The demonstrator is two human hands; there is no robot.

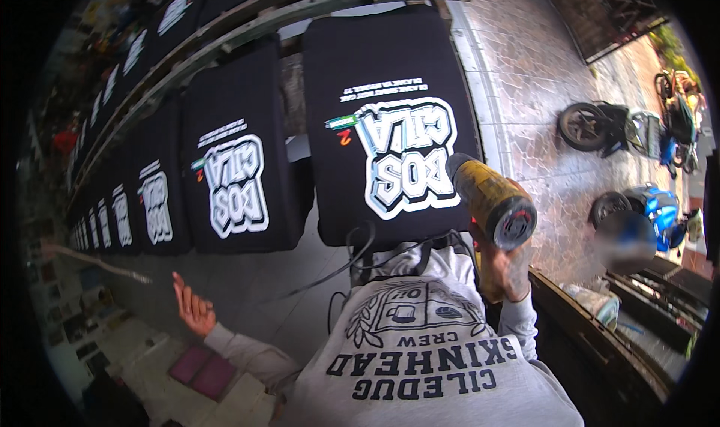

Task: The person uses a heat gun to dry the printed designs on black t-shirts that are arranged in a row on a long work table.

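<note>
My right hand point(509, 269) grips a yellow and black heat gun point(495, 199). Its dark nozzle points at the right edge of the white print point(413, 157) on the nearest black T-shirt point(382, 50). That shirt lies flat over a board in front of me, its print bearing large lettering with small green and red-orange marks. A black cable point(326, 280) loops between the shirt and my body. Out to the left, my left hand point(194, 306) is held above the floor, empty, with its fingers apart.
More printed black shirts point(236, 100) on boards run off to the left. Behind them stretches a wooden rail point(315, 5), with another row beyond. Purple panels point(203, 372) lie at lower left. Motorcycles point(607, 126) and a blue scooter point(652, 213) stand at right, near a tub point(599, 303).
</note>
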